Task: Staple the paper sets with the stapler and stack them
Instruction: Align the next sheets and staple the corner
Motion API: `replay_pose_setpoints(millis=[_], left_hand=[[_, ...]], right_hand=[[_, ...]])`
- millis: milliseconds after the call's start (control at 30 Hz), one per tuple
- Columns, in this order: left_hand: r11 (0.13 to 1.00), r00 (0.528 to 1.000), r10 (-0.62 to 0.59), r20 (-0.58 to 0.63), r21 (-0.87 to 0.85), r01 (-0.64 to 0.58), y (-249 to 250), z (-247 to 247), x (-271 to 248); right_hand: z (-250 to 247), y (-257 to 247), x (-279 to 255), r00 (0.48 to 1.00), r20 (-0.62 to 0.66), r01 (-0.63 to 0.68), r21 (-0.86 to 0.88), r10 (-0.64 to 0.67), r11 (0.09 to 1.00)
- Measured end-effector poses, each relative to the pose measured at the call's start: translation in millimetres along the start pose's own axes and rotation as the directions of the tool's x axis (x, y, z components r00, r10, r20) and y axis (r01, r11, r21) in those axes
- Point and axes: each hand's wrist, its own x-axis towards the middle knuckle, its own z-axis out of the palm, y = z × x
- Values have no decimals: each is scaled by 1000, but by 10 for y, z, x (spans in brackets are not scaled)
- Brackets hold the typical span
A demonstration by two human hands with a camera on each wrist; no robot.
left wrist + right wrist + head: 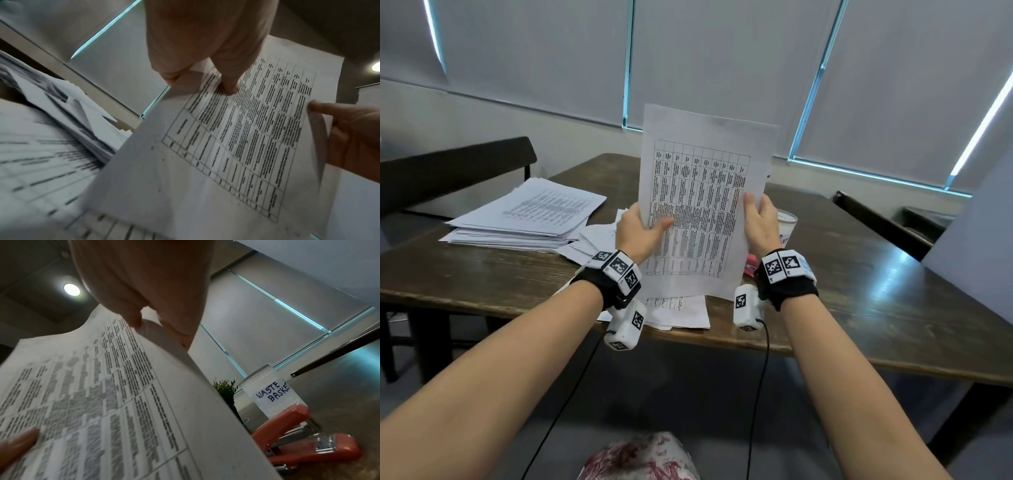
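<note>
I hold a paper set [698, 192] with a printed table upright above the table's near middle. My left hand [642, 228] grips its left edge, thumb across the print. My right hand [760, 219] grips its right edge. The left wrist view shows the same sheets [236, 146] pinched by my left hand [205, 76], with my right hand [349, 129] at the far edge. The red stapler [304, 441] lies on the table just right of the sheets; in the head view only a sliver of the stapler [750, 269] shows. A tall stack of papers [527, 212] lies at the left.
A clear cup labelled "WASTE BASKET" [271, 392] stands behind the stapler, beside a small green plant [226, 389]. Loose sheets [678, 310] lie under my hands near the wooden table's front edge [859, 349]. Dark chairs [883, 222] stand left and right.
</note>
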Motion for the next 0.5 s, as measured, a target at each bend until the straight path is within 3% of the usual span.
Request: replay_pose_setpoints(millis=[100, 167, 233, 300, 367, 433, 500], left_hand=[[997, 999, 24, -22, 69, -22, 91, -88, 111], [993, 999, 31, -36, 118, -26, 118, -167, 206], [987, 999, 11, -47, 158, -4, 125, -234, 267], [983, 999, -4, -38, 182, 11, 125, -265, 287], [978, 1000, -6, -16, 207, 9, 84, -259, 278], [969, 1000, -13, 9, 246, 10, 35, -235, 241], [962, 999, -13, 35, 273, 3, -24, -199, 213]], right_hand=[[-78, -31, 93, 997, -79, -26, -66, 21, 998], [-133, 47, 164, 995, -92, -67, -242, 46, 968], [-162, 160, 174, 988, -14, -133, -558, 151, 819], [-179, 289, 128, 963, 92, -65, -833, 254, 550], [-187, 393, 79, 922, 196, 56, -920, 333, 388], [-171, 510, 87, 883, 254, 128, -939, 394, 319], [-168, 562, 79, 880, 254, 169, -957, 401, 236]])
